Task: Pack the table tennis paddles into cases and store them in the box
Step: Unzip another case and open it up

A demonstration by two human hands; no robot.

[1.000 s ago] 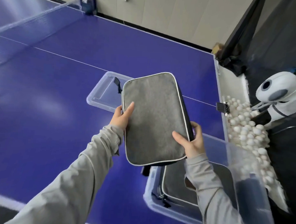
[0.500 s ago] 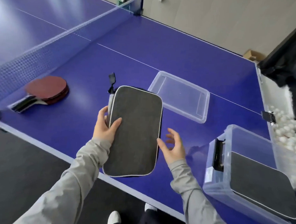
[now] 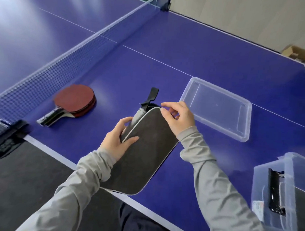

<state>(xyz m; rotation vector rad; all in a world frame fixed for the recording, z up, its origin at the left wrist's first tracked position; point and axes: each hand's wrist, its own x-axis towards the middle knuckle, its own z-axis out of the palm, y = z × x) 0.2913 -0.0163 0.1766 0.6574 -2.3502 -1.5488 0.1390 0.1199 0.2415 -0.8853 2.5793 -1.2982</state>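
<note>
1. Two hands on one grey case [image 3: 147,149], held over the near edge of the blue bench [image 3: 202,61]; its lower corner overhangs the edge
2. Left hand [image 3: 118,141] grips the case's left side: thumb flat on the top face, fingers curled round the edge
3. Right hand [image 3: 178,117] is at the case's far end, fingertips pinching at the white piping near the corner; can't tell if it has the zip pull
4. Black strap [image 3: 152,96] sticks up from the far end of the case, just left of the right hand
5. Case is tilted, long axis running from near-left to far-right; whether it is zipped or what is inside, can't tell
6. Red paddles [image 3: 75,99] lie stacked on the bench to the left of the case, near the net [image 3: 63,60], black handles pointing toward the near edge; well apart from both hands
7. Clear lid [image 3: 217,107] lies flat on the bench just beyond and right of the right hand, not touching it
8. Clear box [image 3: 260,184] sits at the right edge of view with a black latch [image 3: 274,190] on its near wall; a second grey case [image 3: 300,203] shows through the wall, lying inside
9. Both sleeves are grey
</note>
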